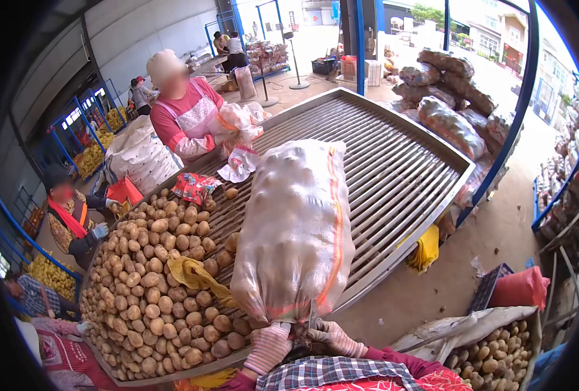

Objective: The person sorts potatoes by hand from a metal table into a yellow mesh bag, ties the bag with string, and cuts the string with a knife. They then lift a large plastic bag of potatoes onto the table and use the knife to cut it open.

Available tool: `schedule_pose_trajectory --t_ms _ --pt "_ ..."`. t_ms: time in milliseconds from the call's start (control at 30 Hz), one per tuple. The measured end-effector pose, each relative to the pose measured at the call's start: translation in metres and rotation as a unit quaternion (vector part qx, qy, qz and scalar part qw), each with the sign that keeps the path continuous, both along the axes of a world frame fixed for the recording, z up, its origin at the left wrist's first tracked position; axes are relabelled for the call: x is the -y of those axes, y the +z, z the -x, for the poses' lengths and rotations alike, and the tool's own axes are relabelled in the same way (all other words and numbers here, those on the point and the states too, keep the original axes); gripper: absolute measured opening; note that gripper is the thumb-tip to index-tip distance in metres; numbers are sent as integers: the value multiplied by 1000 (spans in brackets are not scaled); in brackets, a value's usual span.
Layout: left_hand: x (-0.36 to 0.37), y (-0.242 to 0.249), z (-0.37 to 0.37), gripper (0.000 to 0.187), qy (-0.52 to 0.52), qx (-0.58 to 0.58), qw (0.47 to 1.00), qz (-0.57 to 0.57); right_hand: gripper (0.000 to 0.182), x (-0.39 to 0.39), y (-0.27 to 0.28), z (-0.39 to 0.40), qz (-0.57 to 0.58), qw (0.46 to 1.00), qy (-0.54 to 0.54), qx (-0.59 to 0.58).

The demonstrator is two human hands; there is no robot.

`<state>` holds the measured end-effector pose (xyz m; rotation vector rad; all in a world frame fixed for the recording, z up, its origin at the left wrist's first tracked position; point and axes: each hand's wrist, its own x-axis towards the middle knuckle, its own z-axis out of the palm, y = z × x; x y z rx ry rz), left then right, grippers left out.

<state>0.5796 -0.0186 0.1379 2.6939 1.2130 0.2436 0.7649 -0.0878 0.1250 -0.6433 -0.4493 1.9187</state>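
A big translucent mesh sack [296, 228] full of potatoes lies lengthwise on the slatted metal sorting table [393, 176]. Its tied end points toward me at the table's near edge. My left hand [268, 348], in a pink striped glove, grips the bunched end of the sack. My right hand [333, 337], also gloved, is closed right beside it at the same end. A thin grey blade [312, 315] sticks up from it against the sack. A heap of loose potatoes [152, 274] covers the table left of the sack.
A person in a pink apron [188, 117] stands across the table holding an empty bag. Another person with a red scarf [71, 218] stands at the left edge. Full sacks [452, 98] are stacked at the back right. An open sack of potatoes [498, 355] sits at my lower right.
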Motion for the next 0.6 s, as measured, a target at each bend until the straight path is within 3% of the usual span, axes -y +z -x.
schedule_pose_trajectory --t_ms 100,167,233,267,300,367,467,500,533,567,600 --pt "14 4 -23 18 -6 4 1000 21 29 20 -20 -27 0 999 18 -36" --pt "18 24 -40 18 6 -68 997 29 31 23 -27 -43 4 999 28 -24" --pt "15 16 -50 22 -5 -40 999 36 38 22 -18 -65 4 995 57 77" --pt "17 10 -55 25 12 -16 999 39 38 28 -1 -73 14 995 27 90" --pt "16 5 -58 28 29 8 999 40 42 29 -3 -85 -75 971 0 226" --pt "16 -2 -59 38 58 84 994 38 38 31 1 -125 7 966 -60 250" --pt "5 7 -57 41 34 89 995 10 27 -29 -7 -140 -89 867 -333 359" --pt "-2 1 -50 38 -18 71 997 8 25 -58 -14 -140 -122 824 -394 387" --pt "0 -4 -45 36 -61 55 997 7 26 -85 -22 -134 -123 830 -411 355" --pt "-1 13 -49 37 -48 -38 997 46 26 -110 -31 -121 -124 839 -420 322" --pt "-6 12 -45 40 -64 -34 996 57 26 -136 -41 -103 -187 785 -451 381"
